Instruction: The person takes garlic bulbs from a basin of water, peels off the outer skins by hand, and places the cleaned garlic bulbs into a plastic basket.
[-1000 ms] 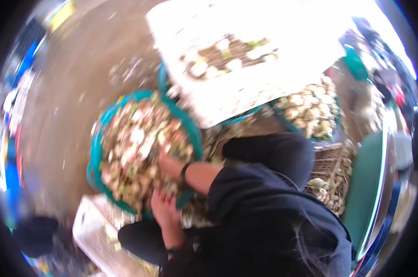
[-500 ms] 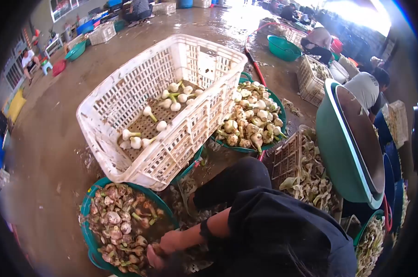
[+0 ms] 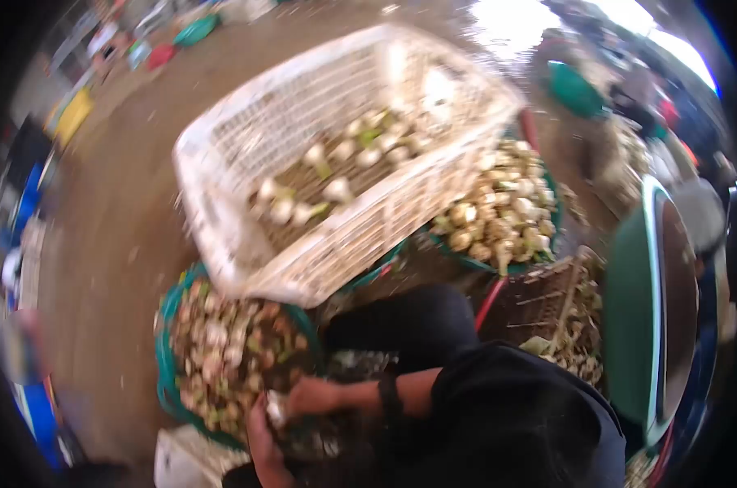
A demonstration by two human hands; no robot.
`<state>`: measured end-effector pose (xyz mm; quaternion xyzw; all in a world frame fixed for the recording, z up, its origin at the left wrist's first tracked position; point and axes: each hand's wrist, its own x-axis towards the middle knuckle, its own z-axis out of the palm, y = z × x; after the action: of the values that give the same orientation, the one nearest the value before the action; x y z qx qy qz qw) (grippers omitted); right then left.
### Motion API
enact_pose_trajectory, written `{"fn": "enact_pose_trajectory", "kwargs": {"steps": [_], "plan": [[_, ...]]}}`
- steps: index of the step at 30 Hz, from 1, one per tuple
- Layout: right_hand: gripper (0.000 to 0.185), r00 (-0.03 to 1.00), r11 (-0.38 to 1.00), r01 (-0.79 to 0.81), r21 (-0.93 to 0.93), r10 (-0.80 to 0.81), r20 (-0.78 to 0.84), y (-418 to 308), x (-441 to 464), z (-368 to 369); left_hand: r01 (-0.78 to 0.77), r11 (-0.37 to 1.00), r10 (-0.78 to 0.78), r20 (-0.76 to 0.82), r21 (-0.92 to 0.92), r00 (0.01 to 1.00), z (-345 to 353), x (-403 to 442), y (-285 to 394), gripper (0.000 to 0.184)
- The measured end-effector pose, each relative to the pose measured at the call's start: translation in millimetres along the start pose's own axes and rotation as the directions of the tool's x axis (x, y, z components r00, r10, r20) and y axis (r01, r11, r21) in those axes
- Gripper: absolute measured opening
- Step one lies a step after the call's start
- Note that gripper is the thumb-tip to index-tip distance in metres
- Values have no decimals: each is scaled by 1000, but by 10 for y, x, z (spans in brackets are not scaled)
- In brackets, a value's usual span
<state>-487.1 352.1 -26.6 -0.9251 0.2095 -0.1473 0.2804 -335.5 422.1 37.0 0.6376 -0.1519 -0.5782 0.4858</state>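
Note:
At the right rim of a teal tub (image 3: pixel 167 366) full of garlic bulbs (image 3: pixel 226 346), my two hands are close together. A whitish bulb (image 3: pixel 277 408) shows between them. My left hand (image 3: pixel 263 443) comes up from below, its fingers closed round the bulb's left side. From the right reaches my right hand (image 3: pixel 316 396), a dark band on its wrist, fingers curled against the bulb; whatever is inside them is hidden. Some blur softens both hands.
A white slatted crate (image 3: pixel 344 252) with pale trimmed bulbs stands beyond the tub. Right of it are a second tub of bulbs (image 3: pixel 507 211), a brown basket (image 3: pixel 539 305) with leafy scraps and a large upright green basin (image 3: pixel 633 317). People are blurred at upper right.
The view has swung, so the crate and tubs sit further right and the crate higher than half a second ago. A whitish bulb now shows between my hands.

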Motion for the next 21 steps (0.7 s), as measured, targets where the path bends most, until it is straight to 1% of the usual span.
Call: {"fn": "enact_pose_trajectory", "kwargs": {"steps": [1,2,3,4,5,6,7,8,9,10,11,12,13,14,15,16,17,18,19,20,21], "plan": [[11,986,986,-154,62,149,78,-55,43,-172,38,948,-26,-43,315,999,101,-66,126,44],[10,974,914,-145,379,198,-105,-6,19,-198,-221,728,151,163,649,975,173,-109,253,52],[11,983,912,-163,377,183,-18,71,52,-223,-262,499,100,245,826,964,134,-99,320,58],[12,977,941,83,329,-11,-214,268,58,-7,-353,605,225,272,714,936,236,-191,347,63],[11,914,946,276,168,-205,-349,428,121,124,-377,600,260,273,706,926,253,-212,364,65],[13,963,507,-105,856,268,-41,369,121,77,-414,598,299,289,686,910,278,-204,391,61],[15,778,-329,-419,846,350,521,261,97,19,-464,590,340,317,661,885,276,-230,407,58],[15,775,-337,-437,834,329,539,235,110,-95,-523,347,407,377,779,832,322,-240,451,53],[18,764,-421,-432,798,300,572,209,120,-225,-544,72,449,460,836,766,346,-274,495,48],[20,752,-496,-421,760,278,598,182,148,-335,-616,13,492,532,787,690,280,-221,436,32],[20,751,-488,-427,762,279,599,143,170,-401,-617,17,500,528,787,687,224,-154,306,32],[21,784,-507,-330,796,321,531,106,176,-448,-596,365,576,330,715,748,207,-95,156,28],[22,808,-527,-232,818,364,464,38,159,-490,-533,663,563,119,525,818,187,-80,9,24],[25,825,-471,-165,867,416,383,-95,142,-631,-447,856,491,-135,260,861,258,-99,-14,19],[25,825,-473,-173,864,409,389,-97,49,-594,-405,878,322,-313,-255,894,296,-67,-57,17],[24,890,125,-392,911,301,342,-52,-101,-554,-382,843,253,-348,-378,903,211,-78,-94,15],[25,917,693,-372,617,170,362,-14,-232,-496,-360,790,182,-371,-496,910,121,-84,-131,16],[25,917,696,-368,617,161,365,12,-360,-382,-368,780,127,-449,-506,884,76,-59,-152,23],[27,872,878,-361,315,199,447,43,-499,-244,-373,776,126,-455,-509,882,-47,-50,-210,23],[30,822,956,-293,-25,266,503,10,-544,-221,-350,788,122,-429,-506,895,-121,-76,-172,26],[30,820,956,-292,-31,267,506,5,-554,-197,-324,802,116,-401,-502,909,-167,-104,-144,30]]}}
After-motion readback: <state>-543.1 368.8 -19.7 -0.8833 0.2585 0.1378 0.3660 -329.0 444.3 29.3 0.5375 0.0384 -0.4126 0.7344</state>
